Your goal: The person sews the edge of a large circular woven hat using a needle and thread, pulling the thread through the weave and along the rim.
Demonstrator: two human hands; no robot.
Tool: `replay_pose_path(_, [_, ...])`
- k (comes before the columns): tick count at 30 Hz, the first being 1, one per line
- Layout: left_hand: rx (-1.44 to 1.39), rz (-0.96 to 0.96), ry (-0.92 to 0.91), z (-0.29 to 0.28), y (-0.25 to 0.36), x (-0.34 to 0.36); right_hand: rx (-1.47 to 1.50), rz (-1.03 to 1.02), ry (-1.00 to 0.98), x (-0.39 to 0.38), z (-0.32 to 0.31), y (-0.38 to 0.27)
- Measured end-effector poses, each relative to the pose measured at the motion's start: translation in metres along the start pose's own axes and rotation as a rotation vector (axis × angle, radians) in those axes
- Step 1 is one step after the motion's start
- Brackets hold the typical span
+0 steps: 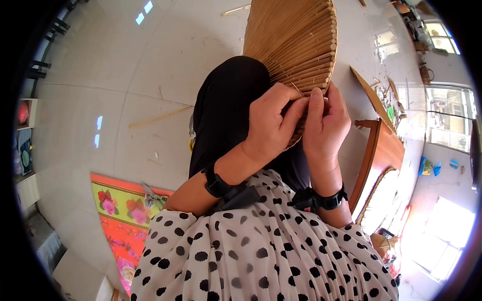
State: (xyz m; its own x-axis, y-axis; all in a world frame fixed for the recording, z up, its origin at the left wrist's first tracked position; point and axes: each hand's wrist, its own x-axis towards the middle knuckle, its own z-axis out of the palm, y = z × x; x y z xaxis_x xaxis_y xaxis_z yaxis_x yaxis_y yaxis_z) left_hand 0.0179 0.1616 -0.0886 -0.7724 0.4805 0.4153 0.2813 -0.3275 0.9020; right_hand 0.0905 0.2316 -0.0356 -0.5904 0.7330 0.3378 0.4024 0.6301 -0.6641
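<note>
A fan-shaped piece of tan straw stalks (296, 42), laid side by side, rises over my dark-trousered knee. Its round stalk ends line the right edge. My left hand (271, 118) has thumb and forefinger pinched together at the piece's near edge. A thin strand (297, 89) sticks out by those fingertips. Close beside it, my right hand (327, 125) grips the same edge, thumb on the near face and the fingers curled behind. Part of the piece's lower edge shows below the hands; the rest there is hidden by them.
On the left floor lies a red and green floral cloth (111, 232), with a grey metal tool (150, 195) on it. A loose straw stalk (158, 117) lies on the tiles (75, 145). A wooden table (369, 165) stands at the right, with a flat woven panel (371, 95) behind.
</note>
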Motion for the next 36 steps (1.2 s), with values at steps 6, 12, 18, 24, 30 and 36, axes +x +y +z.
replay_pose_path(6, [-0.068,-0.129,0.001,0.002,0.006,-0.003,0.012,-0.089,0.026,-0.002,0.002,0.004])
replay_pose_path(12, [-0.016,0.068,0.079,0.003,0.005,0.003,-0.035,-0.162,0.058,0.000,0.004,0.004])
replay_pose_path(18, [-0.007,0.162,0.128,0.006,0.003,0.002,-0.003,-0.152,0.083,0.001,0.006,0.000])
replay_pose_path(24, [-0.080,0.133,0.136,0.010,-0.002,0.007,-0.018,-0.145,0.087,0.003,0.004,0.005])
replay_pose_path(30, [-0.200,-0.140,0.334,-0.021,0.012,0.032,-0.165,-0.137,0.066,0.009,0.003,0.004])
replay_pose_path(36, [-0.143,-0.175,0.357,-0.129,-0.004,0.044,-0.249,-0.107,0.124,0.009,-0.007,0.017])
